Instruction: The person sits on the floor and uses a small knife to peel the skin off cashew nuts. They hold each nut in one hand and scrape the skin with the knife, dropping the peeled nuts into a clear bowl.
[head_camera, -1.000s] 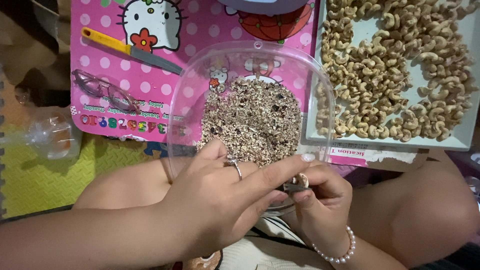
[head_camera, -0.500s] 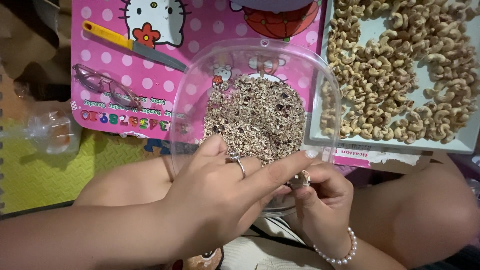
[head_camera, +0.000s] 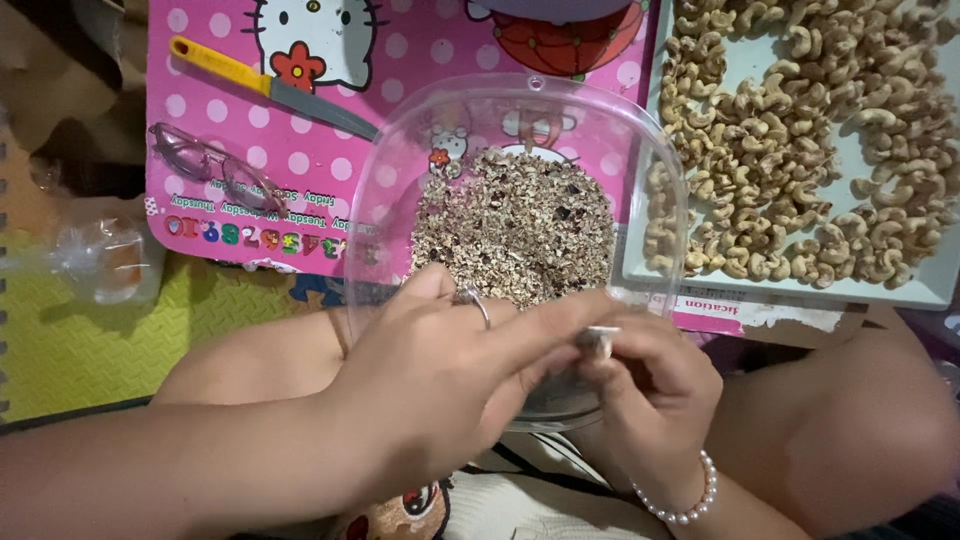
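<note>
Two hands meet just below a clear plastic container (head_camera: 640, 170), at the lower middle of the view. The left hand (head_camera: 440, 400), with a ring (head_camera: 472, 297) on one finger, is closed in a pinch, its fingertips (head_camera: 575, 315) reaching across to a small cashew nut (head_camera: 599, 343). The right hand (head_camera: 655, 395), with a white bead bracelet (head_camera: 685, 500) at the wrist, is curled shut around the same nut from below, so both hands grip it together. The nut sits between the fingertips, right at the near rim of the container and over the person's lap.

Inside the container lies a heap of brownish peeled skins (head_camera: 515, 230). To the right, a white tray (head_camera: 940, 290) carries many pale cashew kernels (head_camera: 800, 140) spread in a loose layer. Behind the container is a pink polka-dot board (head_camera: 400, 60) with cartoon pictures. On it lie a knife with a yellow handle (head_camera: 270, 88) and, nearer the left edge, a pair of pink-framed glasses (head_camera: 210, 170). A crumpled clear plastic bag (head_camera: 105, 260) rests on the yellow-green foam mat (head_camera: 120, 340) at the left, well apart from the hands.
</note>
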